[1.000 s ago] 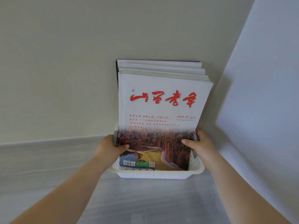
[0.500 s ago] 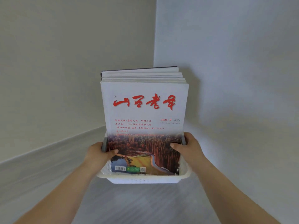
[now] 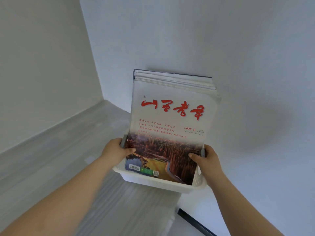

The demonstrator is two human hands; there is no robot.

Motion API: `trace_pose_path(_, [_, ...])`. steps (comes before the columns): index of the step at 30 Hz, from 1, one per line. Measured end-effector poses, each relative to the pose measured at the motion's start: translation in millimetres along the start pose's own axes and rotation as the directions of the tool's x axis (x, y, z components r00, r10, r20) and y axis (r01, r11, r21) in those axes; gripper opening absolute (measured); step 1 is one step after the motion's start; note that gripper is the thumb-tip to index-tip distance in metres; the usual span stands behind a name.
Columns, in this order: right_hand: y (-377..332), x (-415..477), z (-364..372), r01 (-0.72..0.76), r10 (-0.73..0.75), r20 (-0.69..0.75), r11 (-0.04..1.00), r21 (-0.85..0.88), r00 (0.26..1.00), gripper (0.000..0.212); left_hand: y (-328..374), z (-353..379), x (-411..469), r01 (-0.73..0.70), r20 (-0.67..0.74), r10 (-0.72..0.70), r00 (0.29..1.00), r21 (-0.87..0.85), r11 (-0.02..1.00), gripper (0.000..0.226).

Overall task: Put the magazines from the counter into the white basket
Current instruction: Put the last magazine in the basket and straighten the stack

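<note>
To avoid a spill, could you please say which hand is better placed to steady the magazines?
Probably the right hand: the magazines fan out toward its side, and the basket looks lower there. The left hand grips the higher side.

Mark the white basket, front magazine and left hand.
white basket [image 3: 153, 182]: head view, front wall.
front magazine [image 3: 170, 120]: head view, cover below the title.
left hand [image 3: 115, 151]: head view, back of hand.
</note>
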State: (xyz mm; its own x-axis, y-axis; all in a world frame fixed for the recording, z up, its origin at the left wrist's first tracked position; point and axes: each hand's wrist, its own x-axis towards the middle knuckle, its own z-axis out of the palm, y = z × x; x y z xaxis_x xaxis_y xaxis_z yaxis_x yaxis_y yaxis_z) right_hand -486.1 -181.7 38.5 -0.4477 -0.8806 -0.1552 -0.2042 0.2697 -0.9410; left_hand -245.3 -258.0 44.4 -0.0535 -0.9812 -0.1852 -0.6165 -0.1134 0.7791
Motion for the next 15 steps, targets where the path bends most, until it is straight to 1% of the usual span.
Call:
trace_pose_path(3, [12,5,-6,-0.04,0.04,-0.005,0.998,0.039,0.999,0.038,2,13,12,0.008,0.044,-0.009,0.999,0.015,1.0,0.035])
trace_pose_path(8, [19,20,-4,-0.094,0.094,0.012,0.992,0.081,0.996,0.041,8,22,37,0.011,0.088,-0.018,0.996,0.084,0.996,0.03])
trace_pose_path(11, [19,32,0,-0.111,0.11,0.012,0.99,0.088,0.994,0.047,15,22,56,-0.012,0.106,0.003,0.994,0.091,0.996,0.029])
trace_pose_path(15, [20,51,6,-0.124,0.126,-0.008,0.984,0.127,0.992,0.055,25,22,84,-0.055,0.164,0.037,0.986,0.105,0.993,0.031])
